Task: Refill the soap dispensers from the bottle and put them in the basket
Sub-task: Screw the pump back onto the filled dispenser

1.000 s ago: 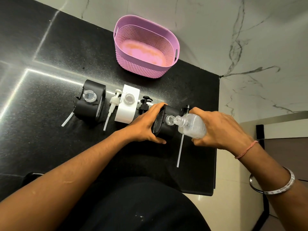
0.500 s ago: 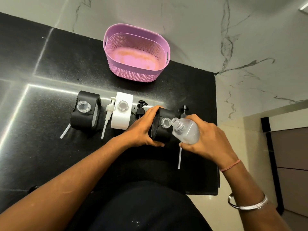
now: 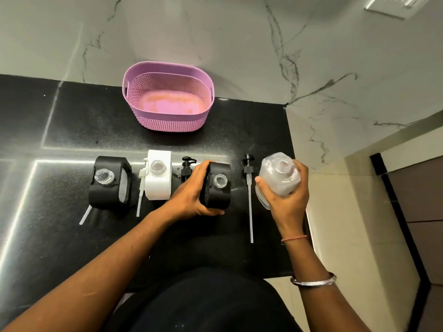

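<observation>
Three uncapped soap dispensers stand in a row on the black counter [image 3: 60, 130]. The left one is black [image 3: 109, 184], the middle one white [image 3: 158, 178], and my left hand [image 3: 191, 195] grips the right black dispenser [image 3: 219, 185] from its left side. My right hand [image 3: 285, 200] holds the clear refill bottle [image 3: 278, 178] upright to the right of that dispenser, apart from it. The pink basket [image 3: 167, 118] sits behind the row, with nothing in it.
Loose pump heads lie on the counter: a white pump [image 3: 142, 188] beside the white dispenser, a black pump [image 3: 188, 167] behind my left hand, and a black pump with a long tube [image 3: 249, 188] between the held dispenser and the bottle. The counter's edge [image 3: 294, 178] runs just right of the bottle.
My right hand has tipped the bottle back upright and drawn it to the right, away from the right black dispenser's mouth. My left hand still grips that dispenser.
</observation>
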